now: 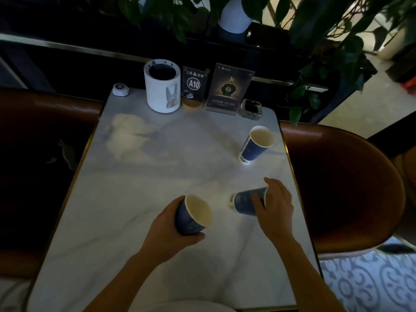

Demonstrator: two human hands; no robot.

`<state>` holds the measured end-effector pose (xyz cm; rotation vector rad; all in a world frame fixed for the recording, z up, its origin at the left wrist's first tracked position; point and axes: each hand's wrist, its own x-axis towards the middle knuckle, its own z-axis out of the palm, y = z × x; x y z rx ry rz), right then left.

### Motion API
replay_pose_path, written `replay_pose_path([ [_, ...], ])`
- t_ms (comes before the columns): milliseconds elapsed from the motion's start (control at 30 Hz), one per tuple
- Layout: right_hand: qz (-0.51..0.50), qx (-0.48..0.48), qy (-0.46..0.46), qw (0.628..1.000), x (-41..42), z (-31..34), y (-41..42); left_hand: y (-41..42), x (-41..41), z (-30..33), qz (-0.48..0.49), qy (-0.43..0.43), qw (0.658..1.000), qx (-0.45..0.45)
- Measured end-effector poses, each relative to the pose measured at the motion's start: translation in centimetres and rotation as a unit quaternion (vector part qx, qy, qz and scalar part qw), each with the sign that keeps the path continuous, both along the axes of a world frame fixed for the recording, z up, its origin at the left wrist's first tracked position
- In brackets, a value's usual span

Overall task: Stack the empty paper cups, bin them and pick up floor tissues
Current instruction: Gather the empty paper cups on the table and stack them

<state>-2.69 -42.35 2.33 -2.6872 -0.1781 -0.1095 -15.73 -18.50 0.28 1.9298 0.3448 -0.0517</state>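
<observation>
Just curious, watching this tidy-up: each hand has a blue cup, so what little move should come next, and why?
Probably slide the cup in the right hand, base first, into the open mouth of the cup in the left hand. The right cup lies sideways with its base pointing at the left cup, whose empty mouth faces it. A third cup waits upright near the table's right edge.

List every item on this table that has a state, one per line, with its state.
Cup in left hand: gripped, tilted, empty inside.
Cup in right hand: gripped, on its side, bottom pointing left.
Third cup: standing free, untouched, looks empty.
Left hand: closed around its cup.
Right hand: closed around its cup.
White cylindrical holder: upright, dark inside.
Ashtray: upright; contents unclear.
</observation>
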Motion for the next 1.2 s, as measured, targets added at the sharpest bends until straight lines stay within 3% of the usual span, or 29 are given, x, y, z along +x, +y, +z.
replay_pose_path([
  [133,-0.011,0.275,0.047,0.960,-1.5,2.7,1.4,1.4,0.0,0.0,-0.020,0.010,0.998,0.054],
  [200,0.020,0.320,0.071,0.944,-2.4,3.6,2.3,2.0,0.0,0.1,-0.023,0.018,0.996,0.079],
  [567,0.063,0.345,0.102,0.931,-4.1,3.9,4.5,2.9,-0.7,-0.9,-0.024,0.055,0.992,0.112],
  [1200,0.114,0.271,0.110,0.949,-5.3,3.3,7.5,1.8,0.2,0.5,-0.057,0.053,0.988,0.132],
])
